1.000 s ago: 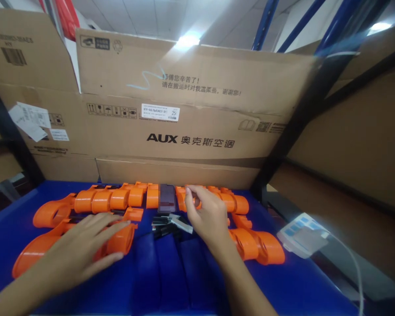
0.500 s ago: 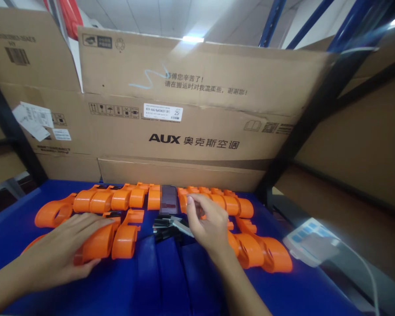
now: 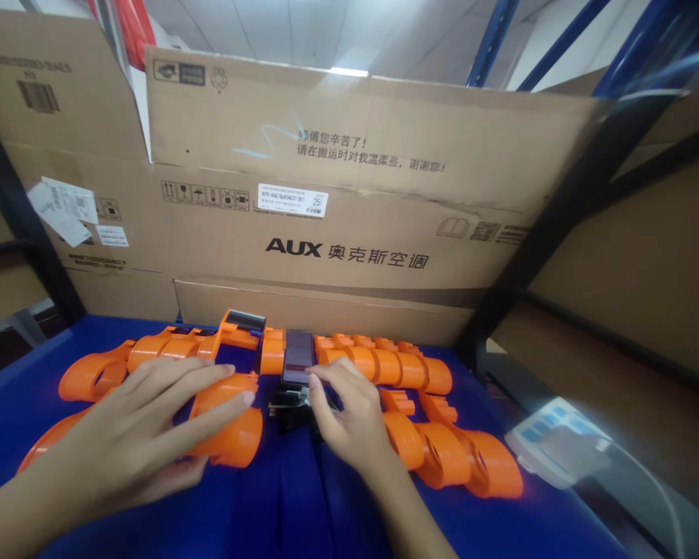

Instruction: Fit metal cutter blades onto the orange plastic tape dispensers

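My left hand (image 3: 145, 427) reaches over the near left group of orange plastic pieces, fingers stretched out and apart. It rests on or just above an orange ring-shaped piece (image 3: 238, 435); contact is unclear. Behind that ring, an orange piece with a black insert (image 3: 245, 321) stands raised. My right hand (image 3: 352, 423) has thumb and index tip together beside a small pile of black and silver pieces (image 3: 288, 400). Whatever it pinches is hidden. Just beyond the pile lies a dark phone-like device (image 3: 298, 357). Blue straps (image 3: 303, 489) run toward me below the pile.
More orange pieces (image 3: 384, 365) form a back row, with others (image 3: 492, 462) nearer on the right. A white and blue box with a cable (image 3: 559, 442) sits at the right edge. Cardboard (image 3: 349, 210) walls the back of the blue surface (image 3: 443, 528), beside dark posts (image 3: 518, 225).
My left hand has shifted right and its fingers have spread from the orange piece they were curled around. My right hand has moved left to the black pieces. A black-inserted orange piece now stands higher.
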### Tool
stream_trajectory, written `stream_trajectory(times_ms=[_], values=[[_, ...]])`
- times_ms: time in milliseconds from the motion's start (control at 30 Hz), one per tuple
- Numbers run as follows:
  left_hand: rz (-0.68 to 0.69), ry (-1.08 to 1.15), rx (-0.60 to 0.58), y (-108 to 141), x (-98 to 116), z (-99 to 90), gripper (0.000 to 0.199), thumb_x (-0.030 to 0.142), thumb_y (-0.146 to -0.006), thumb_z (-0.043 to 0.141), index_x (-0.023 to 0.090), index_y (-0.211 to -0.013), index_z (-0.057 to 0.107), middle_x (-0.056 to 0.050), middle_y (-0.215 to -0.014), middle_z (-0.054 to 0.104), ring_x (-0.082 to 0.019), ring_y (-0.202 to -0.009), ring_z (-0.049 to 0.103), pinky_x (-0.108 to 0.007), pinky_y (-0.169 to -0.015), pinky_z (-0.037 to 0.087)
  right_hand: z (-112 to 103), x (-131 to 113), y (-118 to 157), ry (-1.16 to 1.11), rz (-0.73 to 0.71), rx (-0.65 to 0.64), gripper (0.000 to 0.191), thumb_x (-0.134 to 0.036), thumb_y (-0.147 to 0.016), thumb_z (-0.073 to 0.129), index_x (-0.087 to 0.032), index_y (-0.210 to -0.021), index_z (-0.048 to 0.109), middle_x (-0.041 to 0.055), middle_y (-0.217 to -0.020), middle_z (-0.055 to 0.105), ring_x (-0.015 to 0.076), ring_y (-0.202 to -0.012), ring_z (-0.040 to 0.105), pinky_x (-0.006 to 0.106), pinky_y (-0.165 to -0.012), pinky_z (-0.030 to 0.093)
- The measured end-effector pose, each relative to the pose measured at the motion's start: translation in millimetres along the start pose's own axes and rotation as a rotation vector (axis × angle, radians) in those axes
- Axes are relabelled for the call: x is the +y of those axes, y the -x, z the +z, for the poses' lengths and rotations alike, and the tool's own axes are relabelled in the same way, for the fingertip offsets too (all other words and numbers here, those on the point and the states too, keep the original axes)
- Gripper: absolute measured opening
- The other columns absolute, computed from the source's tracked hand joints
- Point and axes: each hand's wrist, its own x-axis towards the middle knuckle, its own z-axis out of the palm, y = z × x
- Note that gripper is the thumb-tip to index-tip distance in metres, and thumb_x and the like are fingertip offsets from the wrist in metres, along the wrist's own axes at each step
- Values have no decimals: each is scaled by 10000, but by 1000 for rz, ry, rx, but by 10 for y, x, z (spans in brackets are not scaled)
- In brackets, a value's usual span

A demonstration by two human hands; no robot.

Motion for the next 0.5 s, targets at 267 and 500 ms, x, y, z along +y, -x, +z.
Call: stream_trajectory(times_ms=[267, 500], values=[[2, 66, 73, -322, 68, 49, 665, 185, -844, 711, 386, -1462, 568, -85, -1398, 636, -381, -1271, 580, -578, -1079, 445, -5, -32, 13, -187, 206, 6, 182, -276, -994, 596, -224, -1092, 741, 72, -955, 760, 227, -886, 695, 374, -841, 567], [130, 273, 147, -654, 438, 480, 750, 141, -814, 735, 283, -1514, 507, -157, -1435, 574, -372, -1312, 516, -584, -1102, 432, 45, 33, 12, -754, 622, 44, 486, -428, -957, 653, -236, -1401, 607, 42, -973, 744, 179, -811, 691, 323, -797, 565]])
